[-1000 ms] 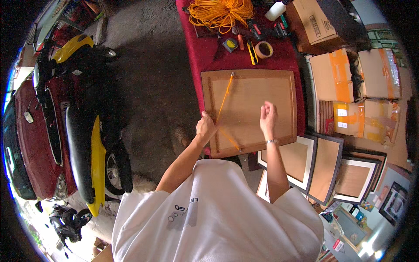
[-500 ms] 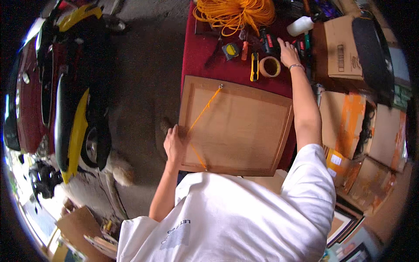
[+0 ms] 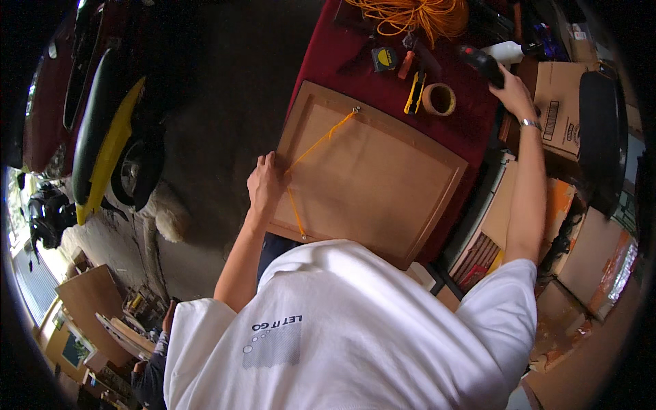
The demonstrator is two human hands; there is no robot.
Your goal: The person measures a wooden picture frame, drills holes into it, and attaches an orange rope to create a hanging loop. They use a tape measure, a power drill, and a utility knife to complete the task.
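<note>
A brown picture frame [image 3: 372,181] lies back side up on the red-covered table [image 3: 342,68]. An orange cord [image 3: 321,141] runs between small metal fixings on it, slanting to the frame's left edge by my hand. My left hand [image 3: 265,183] is closed over that left edge. Off the table's right side, my right hand [image 3: 514,94] grips a black cordless drill [image 3: 484,66] with red marks, its front pointing left. Its handle is partly hidden by my fingers. Left of the drill lie a tape roll [image 3: 439,100], a yellow utility knife [image 3: 414,92], a red-handled screwdriver [image 3: 406,64] and a tape measure [image 3: 385,59].
A bundle of orange cord [image 3: 417,17] sits at the table's far end, near a white bottle [image 3: 504,52]. Cardboard boxes [image 3: 560,102] crowd the right side. A motorbike with yellow panels [image 3: 113,150] stands left. Another person's dark sleeve [image 3: 154,372] shows at lower left.
My right hand has taken up the drill from among the tools and moved it right. The view has shifted and turned; my left hand stays on the frame's left edge.
</note>
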